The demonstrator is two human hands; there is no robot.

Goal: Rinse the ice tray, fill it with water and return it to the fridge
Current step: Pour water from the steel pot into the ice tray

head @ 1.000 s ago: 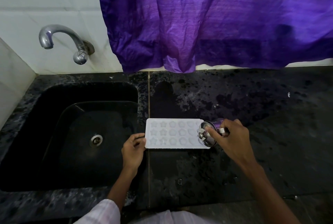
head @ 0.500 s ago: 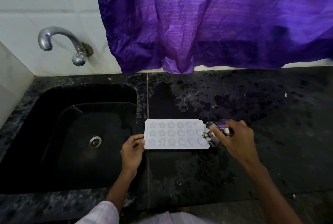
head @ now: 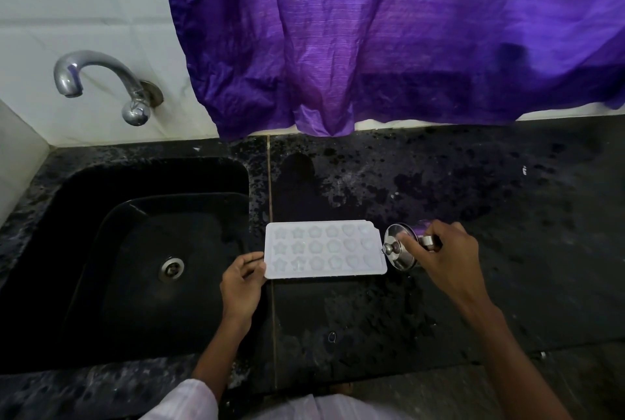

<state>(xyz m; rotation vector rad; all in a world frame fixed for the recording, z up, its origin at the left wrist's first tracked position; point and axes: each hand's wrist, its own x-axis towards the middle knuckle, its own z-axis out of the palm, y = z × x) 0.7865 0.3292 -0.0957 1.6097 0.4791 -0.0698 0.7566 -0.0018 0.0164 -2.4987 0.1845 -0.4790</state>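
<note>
A white ice tray point(head: 324, 249) with star and flower shaped cells lies flat on the black countertop point(head: 473, 189), just right of the sink. My left hand point(head: 241, 279) pinches the tray's left edge. A small steel vessel with a knobbed lid point(head: 399, 250) is tilted on its side at the tray's right end, and my right hand point(head: 436, 250) grips it with a finger pressed on the lid. The lid sits just off the tray's right edge. Whether water lies in the cells is hard to tell.
A black sink point(head: 142, 250) with a steel drain point(head: 171, 267) lies to the left, below a chrome tap point(head: 101, 81) on the white tiled wall. A purple curtain point(head: 389, 37) hangs over the counter's back edge. The counter is wet and speckled.
The steel vessel has slid right, from over the tray's right cells to just past its right edge. My left hand and the tray have stayed put.
</note>
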